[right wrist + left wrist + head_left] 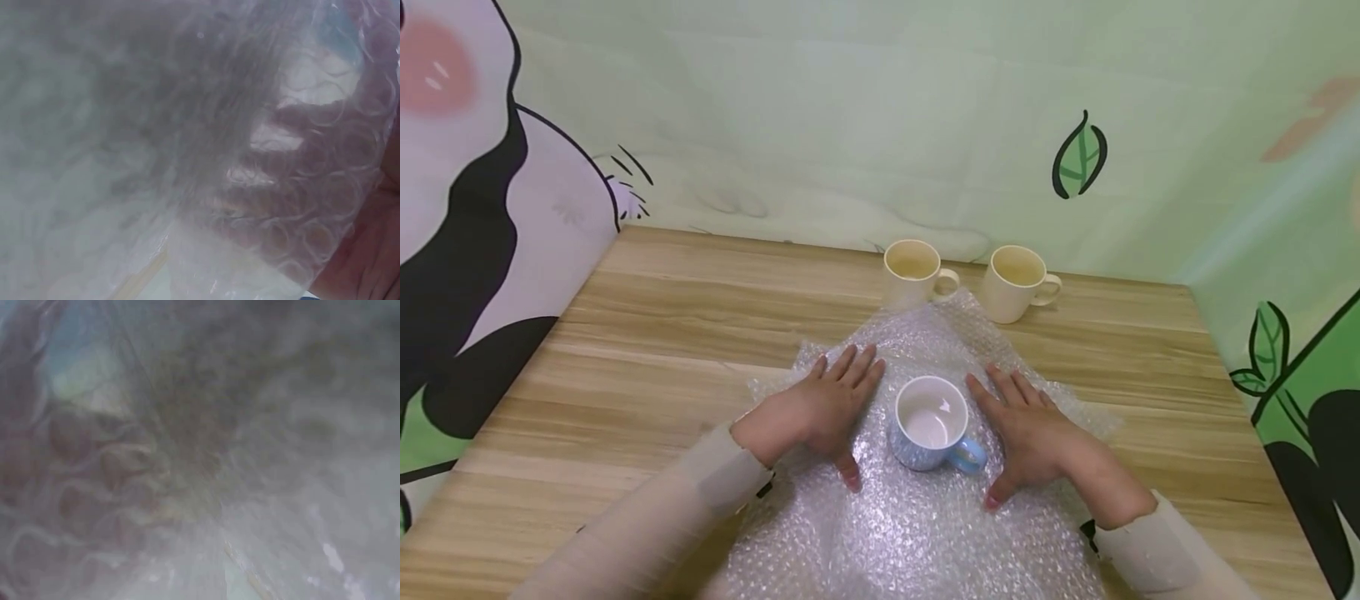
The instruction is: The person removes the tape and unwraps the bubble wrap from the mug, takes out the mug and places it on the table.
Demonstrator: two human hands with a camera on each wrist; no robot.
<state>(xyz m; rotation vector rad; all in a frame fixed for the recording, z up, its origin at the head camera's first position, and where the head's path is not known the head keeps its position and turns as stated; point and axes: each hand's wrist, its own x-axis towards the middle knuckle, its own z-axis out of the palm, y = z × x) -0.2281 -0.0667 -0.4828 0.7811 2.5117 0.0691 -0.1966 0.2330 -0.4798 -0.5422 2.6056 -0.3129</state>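
A light blue mug (917,450) with a white inside stands upright on a sheet of clear bubble wrap (910,533), its handle toward the lower right. To the left of the mug, my left hand (829,412) rests on the wrap with fingers spread. My right hand (1028,433) lies likewise on the wrap at the mug's right, fingers straight and spread. Neither hand holds the mug. Blurred bubble wrap (75,500) fills the left wrist view. In the right wrist view, wrap (300,200) covers the camera side, with part of the right hand (375,250) visible at the edge.
Two cream mugs stand at the back of the wooden table (662,333): one cream mug (910,287) right behind the wrap's far corner, the other cream mug (1006,300) to its right. A printed cloth backdrop (820,125) rises along the table's far edge.
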